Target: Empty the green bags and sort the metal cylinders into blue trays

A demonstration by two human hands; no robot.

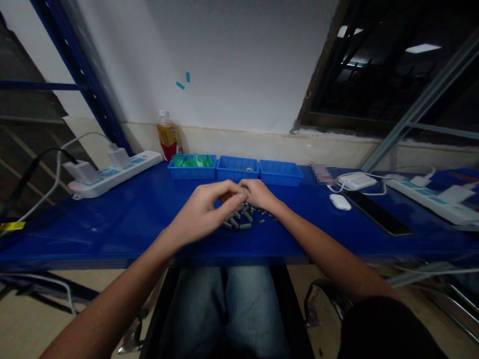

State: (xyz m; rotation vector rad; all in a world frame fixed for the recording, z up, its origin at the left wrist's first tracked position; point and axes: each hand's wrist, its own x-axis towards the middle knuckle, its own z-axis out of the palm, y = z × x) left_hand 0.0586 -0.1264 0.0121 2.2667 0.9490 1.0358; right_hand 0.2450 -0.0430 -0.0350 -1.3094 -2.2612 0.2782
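Observation:
My left hand (205, 207) reaches over the middle of the blue table, its thumb and forefinger curved together with a gap behind the tips. Against those tips rests my right hand (259, 194), with its fingers bent inward. Anything pinched where the two hands meet is too small or covered to make out. Beneath and just in front of them lies a loose pile of small grey metal pieces (245, 226), short and bar-like, partly hidden by the hands. Behind the hands stands a blue bin (237, 174) with a few small pieces inside.
A left blue bin (191, 173) holds green plastic; a right blue bin (280, 173) stands beside the middle one. A drink bottle (168, 137), two power strips (119, 174), a black phone (377, 213), a white earbud case (340, 202) and cables lie around.

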